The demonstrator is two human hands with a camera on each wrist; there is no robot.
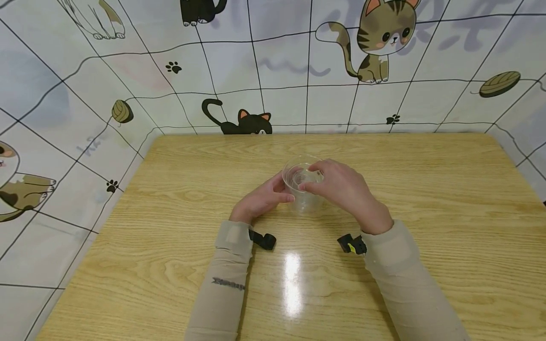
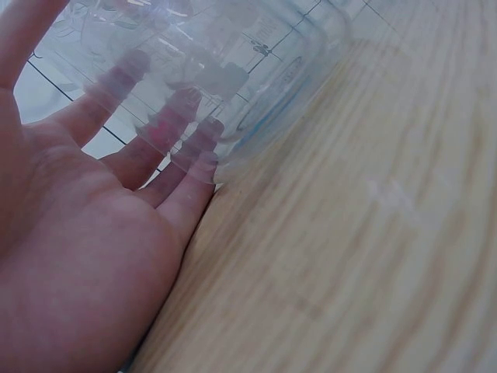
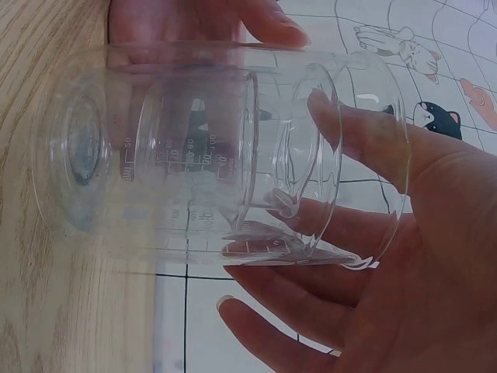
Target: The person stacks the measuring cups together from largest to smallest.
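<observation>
A large clear beaker point(image 1: 304, 203) stands on the table, with a smaller clear beaker point(image 3: 203, 167) nested inside it. Printed volume marks show through the walls in the right wrist view. My left hand point(image 1: 264, 198) holds the large beaker at its left side, thumb in front and fingers behind; the left wrist view shows those fingers point(image 2: 175, 116) through the clear wall. From above, my right hand point(image 1: 346, 188) reaches in at the mouth. Its thumb and a finger pinch the smaller beaker near its rim, while other fingers point(image 3: 272, 299) stay outside the large beaker.
Both hands work over the middle of a wood-grain table point(image 1: 192, 166). A white wall covering point(image 1: 281, 66) with cat drawings and grid lines rises behind and to the left. Black wrist straps point(image 1: 264, 240) sit at both cuffs.
</observation>
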